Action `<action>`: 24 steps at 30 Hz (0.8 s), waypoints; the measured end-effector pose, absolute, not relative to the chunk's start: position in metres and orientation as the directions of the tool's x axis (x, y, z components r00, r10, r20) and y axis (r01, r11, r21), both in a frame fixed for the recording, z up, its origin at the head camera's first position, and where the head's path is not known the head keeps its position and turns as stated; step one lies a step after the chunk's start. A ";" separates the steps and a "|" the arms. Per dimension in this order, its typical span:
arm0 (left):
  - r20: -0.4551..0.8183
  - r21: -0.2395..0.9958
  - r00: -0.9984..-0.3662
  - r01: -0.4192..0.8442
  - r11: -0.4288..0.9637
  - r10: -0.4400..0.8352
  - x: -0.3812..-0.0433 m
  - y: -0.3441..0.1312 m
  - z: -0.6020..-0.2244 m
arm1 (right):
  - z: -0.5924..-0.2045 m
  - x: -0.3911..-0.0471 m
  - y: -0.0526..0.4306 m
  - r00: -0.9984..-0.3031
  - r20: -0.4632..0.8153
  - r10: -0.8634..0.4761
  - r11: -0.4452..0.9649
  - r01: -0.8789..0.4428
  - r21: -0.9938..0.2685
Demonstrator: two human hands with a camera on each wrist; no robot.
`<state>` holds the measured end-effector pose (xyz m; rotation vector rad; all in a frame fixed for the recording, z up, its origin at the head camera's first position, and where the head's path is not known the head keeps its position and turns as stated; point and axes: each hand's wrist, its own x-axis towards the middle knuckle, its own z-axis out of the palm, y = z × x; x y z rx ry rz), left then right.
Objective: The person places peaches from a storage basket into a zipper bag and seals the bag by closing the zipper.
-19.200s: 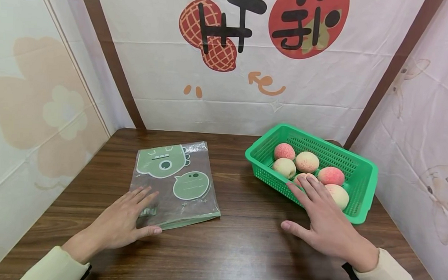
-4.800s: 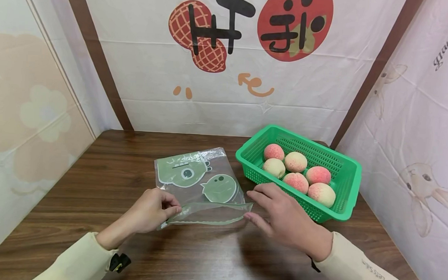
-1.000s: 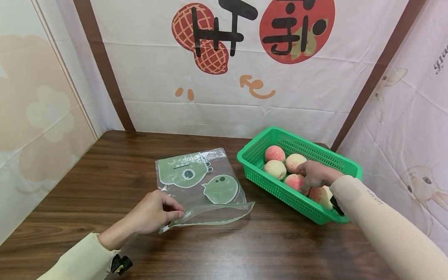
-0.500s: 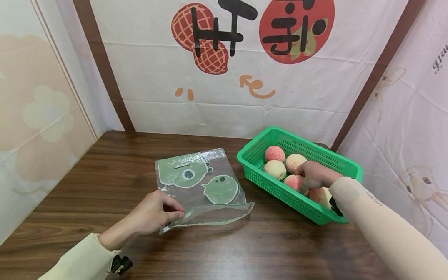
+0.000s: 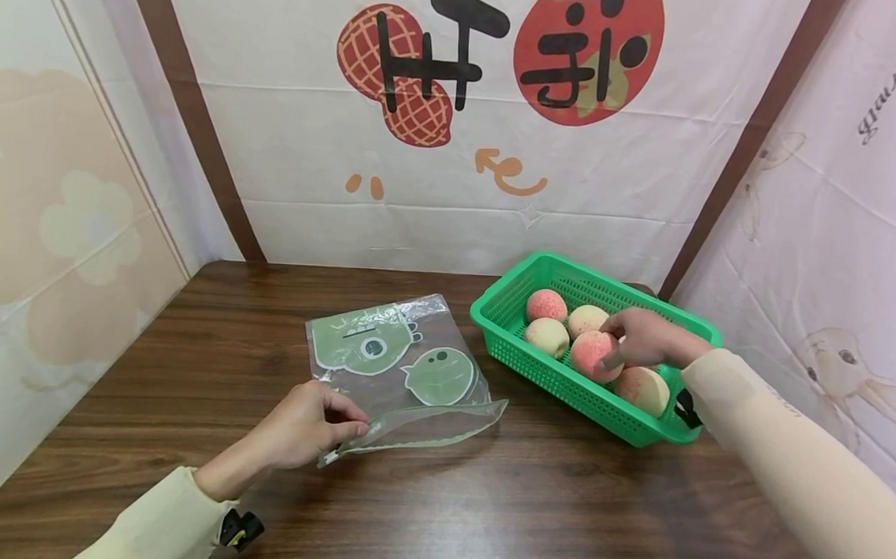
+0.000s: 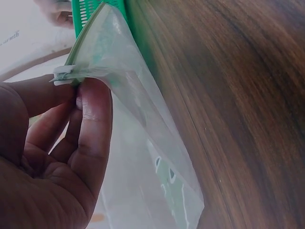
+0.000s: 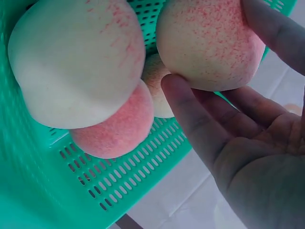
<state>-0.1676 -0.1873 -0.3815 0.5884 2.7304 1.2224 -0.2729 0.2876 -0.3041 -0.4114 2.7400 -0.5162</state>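
My left hand (image 5: pixel 308 423) pinches the near left corner of a clear zip bag (image 5: pixel 439 377) with green cartoon prints, lying on the table. Its mouth stands partly open towards me. In the left wrist view, thumb and fingertips hold the bag's edge right by a small white slider (image 6: pixel 63 75). Over at the right, my right hand (image 5: pixel 646 336) reaches into a green slotted basket (image 5: pixel 534 368). Its thumb and fingers grip a pink and cream peach (image 7: pixel 209 45), raised a little above the others.
Several more peaches, among them a red one (image 5: pixel 547 305), a pale one (image 5: pixel 546 337) and a blushed one (image 5: pixel 642 391), lie in the basket. The basket stands right of the bag on the dark wooden table (image 5: pixel 422 520). Printed cloth (image 5: pixel 435 229) hangs behind and at both sides.
Over the last second the right hand has taken hold of the front middle peach and raised it slightly. Earlier, both hands were at the bag's mouth; the left still pinches its corner.
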 end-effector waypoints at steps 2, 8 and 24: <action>0.071 0.737 -0.920 0.308 0.601 0.385 -0.168 -0.188 -0.381 | -0.301 -0.270 0.288 -0.913 -0.230 -0.336 0.889 -0.227 -0.397; 0.073 0.732 -0.919 0.313 0.605 0.387 -0.170 -0.189 -0.382 | -0.292 -0.264 0.289 -0.930 -0.180 -0.322 0.871 -0.216 -0.442; 0.100 0.699 -0.913 0.347 0.625 0.394 -0.172 -0.193 -0.379 | -0.275 -0.250 0.281 -0.959 -0.090 -0.269 0.822 -0.180 -0.540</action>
